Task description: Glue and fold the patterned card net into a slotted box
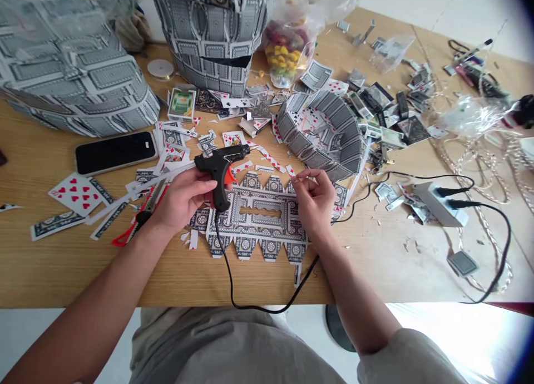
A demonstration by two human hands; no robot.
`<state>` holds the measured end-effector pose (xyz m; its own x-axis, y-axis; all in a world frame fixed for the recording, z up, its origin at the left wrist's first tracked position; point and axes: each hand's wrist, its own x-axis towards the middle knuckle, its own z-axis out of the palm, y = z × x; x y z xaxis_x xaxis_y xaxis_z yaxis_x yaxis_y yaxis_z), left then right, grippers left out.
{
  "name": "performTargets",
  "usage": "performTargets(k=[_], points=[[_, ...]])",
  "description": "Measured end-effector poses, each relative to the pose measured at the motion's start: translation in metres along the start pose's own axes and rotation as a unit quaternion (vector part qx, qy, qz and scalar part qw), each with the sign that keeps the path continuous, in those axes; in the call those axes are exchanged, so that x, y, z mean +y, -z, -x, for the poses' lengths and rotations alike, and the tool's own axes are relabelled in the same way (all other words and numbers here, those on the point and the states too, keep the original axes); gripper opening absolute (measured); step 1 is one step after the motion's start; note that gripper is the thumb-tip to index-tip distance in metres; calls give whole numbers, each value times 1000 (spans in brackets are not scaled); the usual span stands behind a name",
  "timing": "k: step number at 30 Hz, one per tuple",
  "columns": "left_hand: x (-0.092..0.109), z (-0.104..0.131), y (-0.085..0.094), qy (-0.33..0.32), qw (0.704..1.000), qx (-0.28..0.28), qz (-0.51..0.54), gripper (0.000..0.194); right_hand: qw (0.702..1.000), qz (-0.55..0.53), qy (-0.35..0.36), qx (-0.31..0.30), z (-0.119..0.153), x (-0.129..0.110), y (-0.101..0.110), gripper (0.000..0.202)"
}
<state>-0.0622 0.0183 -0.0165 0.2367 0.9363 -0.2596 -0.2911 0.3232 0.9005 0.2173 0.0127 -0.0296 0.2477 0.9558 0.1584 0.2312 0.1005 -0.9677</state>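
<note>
My left hand (188, 197) is closed around the rear of a black hot glue gun (221, 172) with an orange trigger; its nozzle points right. Below the gun lies a flat panel made of playing cards (262, 222), patterned blue and white, with tabs along its long edges and a wavy slot in the middle. Over the panel's right end, my right hand (315, 200) has thumb and fingers pinched together. A small red-and-white card scrap (291, 171) shows by its fingertips; I cannot tell whether it is held. The gun's black cord hangs across the panel's front.
A playing-card bowl (321, 136) stands behind my right hand, with larger card structures (212, 39) at the back. A phone (115, 152), red-handled scissors (139, 220) and card scraps lie left. On the right are a power strip (442, 203) and twisted rope (492, 234).
</note>
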Motion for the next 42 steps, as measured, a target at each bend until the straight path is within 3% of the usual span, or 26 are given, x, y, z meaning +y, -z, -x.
performTargets(k=[8,12,16,20,22,26,29,33,37,42], points=[[0,0,-7,-32,998,-49,-22,36,1000,10,15,-3,0,1,0,15],[-3,0,-9,-63,995,-71,-19,44,999,5,30,-32,-2,-1,0,26],[-11,0,-9,-71,993,-84,-31,44,989,-31,-26,-144,10,-22,-4,39],[-14,2,-14,-77,991,-102,-34,48,953,-44,-63,-293,43,-45,-17,43],[-15,4,-18,-95,990,-103,-34,47,947,-80,-90,-298,60,-50,-26,49],[-18,9,-23,-120,984,-113,-70,43,941,-182,-147,-244,79,-51,-28,48],[-21,9,-23,-127,975,-120,-139,41,950,-182,-158,-200,84,-56,-3,40],[-20,10,-21,-173,947,-80,-259,29,981,-111,-129,-97,88,-62,60,38],[-16,9,-17,-247,885,-9,-393,21,993,-2,-118,24,91,-52,135,40],[-19,7,-15,-299,814,-33,-496,17,977,80,-169,102,94,-15,219,55]])
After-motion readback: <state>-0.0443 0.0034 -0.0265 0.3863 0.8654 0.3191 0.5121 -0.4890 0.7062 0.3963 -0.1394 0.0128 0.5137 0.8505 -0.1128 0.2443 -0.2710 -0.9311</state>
